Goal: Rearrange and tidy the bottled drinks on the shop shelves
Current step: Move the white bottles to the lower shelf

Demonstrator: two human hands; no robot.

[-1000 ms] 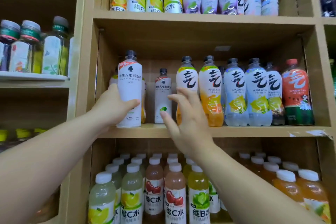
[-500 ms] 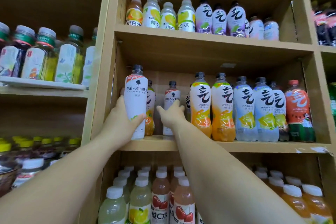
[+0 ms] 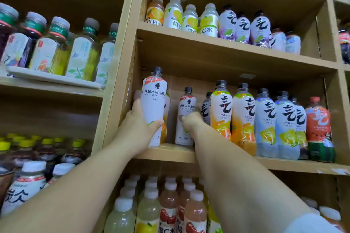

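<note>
My left hand (image 3: pixel 137 130) grips a tall white bottle with a black cap (image 3: pixel 154 104) at the left end of the middle shelf (image 3: pixel 170 152), near its front edge. My right hand (image 3: pixel 190 122) reaches further back and grips a second, matching white bottle (image 3: pixel 186 108) standing deeper on the shelf. An orange bottle (image 3: pixel 164 128) is partly hidden behind the left one. To the right stand two orange-labelled bottles (image 3: pixel 220 111), pale blue ones (image 3: pixel 267 119) and a red watermelon one (image 3: pixel 319 128).
The upper shelf (image 3: pixel 227 43) carries vitamin drinks and purple-labelled bottles. Below, white-capped bottles (image 3: pixel 168 206) fill the lower shelf. The left unit holds tea bottles on a tray (image 3: pixel 55 77) and yellow-capped bottles lower down. A wooden upright (image 3: pixel 121 81) divides the two units.
My right hand moved from the shelf front inward and closed round the rear white bottle. My left hand kept its hold on the front white bottle. The view tilted upward.
</note>
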